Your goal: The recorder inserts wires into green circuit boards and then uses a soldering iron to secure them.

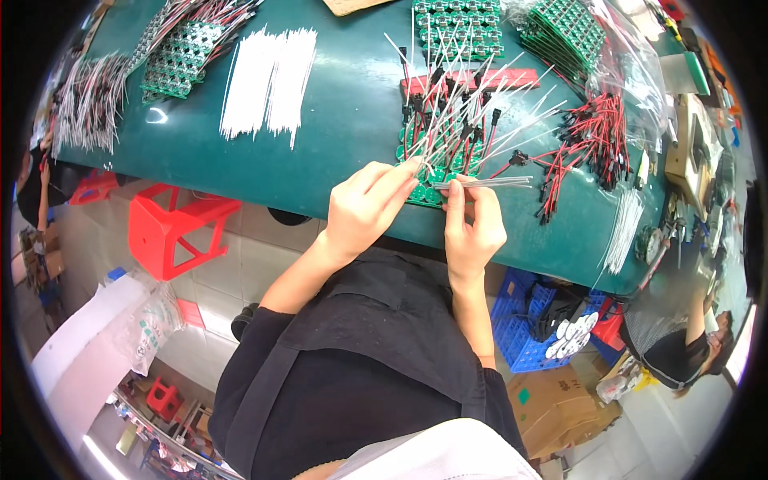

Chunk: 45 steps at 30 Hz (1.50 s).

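At the table's near edge, my left hand (368,204) is closed in a pinch over a green circuit board panel (436,192). Its fingertips meet at the base of a thin white cable tie (428,152); the exact grip is partly hidden. Between the thumb and fingers of my right hand (474,228) lies a small bunch of white cable ties (504,182), pointing right. Red and black wires with black connectors (464,132) rise from the panel, with many white ties sticking up among them. A red strip (512,78) lies behind these wires.
Loose white ties (268,84) lie left of centre on the green table (344,104). Wired boards (180,60) are at far left, stacked panels (564,32) at back right. Red-black leads (596,140) lie to the right. A red stool (172,232) and blue crate (520,320) stand below.
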Tool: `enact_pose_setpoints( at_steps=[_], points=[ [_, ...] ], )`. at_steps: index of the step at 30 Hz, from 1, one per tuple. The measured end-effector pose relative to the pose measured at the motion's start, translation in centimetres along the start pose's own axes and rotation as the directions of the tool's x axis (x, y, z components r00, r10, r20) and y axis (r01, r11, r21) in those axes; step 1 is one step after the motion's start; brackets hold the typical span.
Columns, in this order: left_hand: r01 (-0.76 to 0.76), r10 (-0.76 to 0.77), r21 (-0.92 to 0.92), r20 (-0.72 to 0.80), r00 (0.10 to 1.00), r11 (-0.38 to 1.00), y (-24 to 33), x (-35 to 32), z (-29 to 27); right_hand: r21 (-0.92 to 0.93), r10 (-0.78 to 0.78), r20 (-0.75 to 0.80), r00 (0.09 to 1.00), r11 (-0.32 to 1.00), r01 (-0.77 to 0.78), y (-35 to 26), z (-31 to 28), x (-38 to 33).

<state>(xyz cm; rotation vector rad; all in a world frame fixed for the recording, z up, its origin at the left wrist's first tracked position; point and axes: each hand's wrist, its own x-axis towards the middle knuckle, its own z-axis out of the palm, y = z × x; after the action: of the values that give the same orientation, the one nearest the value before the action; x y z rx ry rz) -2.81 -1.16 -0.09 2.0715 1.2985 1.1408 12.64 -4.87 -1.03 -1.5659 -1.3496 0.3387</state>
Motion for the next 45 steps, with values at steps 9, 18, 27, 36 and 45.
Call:
enact_pose_setpoints(
  at_steps=[9,18,27,36,45],
  points=[
    [0.033,-0.039,-0.181,-0.031,0.999,0.983,0.6,0.5,-0.1,-0.049,-0.049,0.024,0.999,0.997,0.05,-0.3,-0.4,0.4],
    [0.052,-0.056,-0.206,-0.012,0.998,0.977,0.4,0.2,0.9,-0.12,-0.178,0.055,0.982,0.976,0.184,-0.9,-0.3,0.7],
    [0.059,-0.063,-0.165,-0.021,0.998,0.984,0.4,0.2,0.9,-0.129,-0.086,0.024,0.996,0.988,0.088,-0.3,-1.8,0.7],
    [-0.004,0.006,-0.055,0.04,0.999,0.998,1.0,0.4,1.2,-0.107,-0.063,-0.003,0.998,0.992,0.063,0.7,-1.6,0.4],
    [-0.02,0.019,-0.126,-0.016,1.0,0.992,1.0,0.2,1.8,-0.122,-0.071,-0.013,0.997,0.99,0.068,0.6,-1.8,0.4]
  ],
)
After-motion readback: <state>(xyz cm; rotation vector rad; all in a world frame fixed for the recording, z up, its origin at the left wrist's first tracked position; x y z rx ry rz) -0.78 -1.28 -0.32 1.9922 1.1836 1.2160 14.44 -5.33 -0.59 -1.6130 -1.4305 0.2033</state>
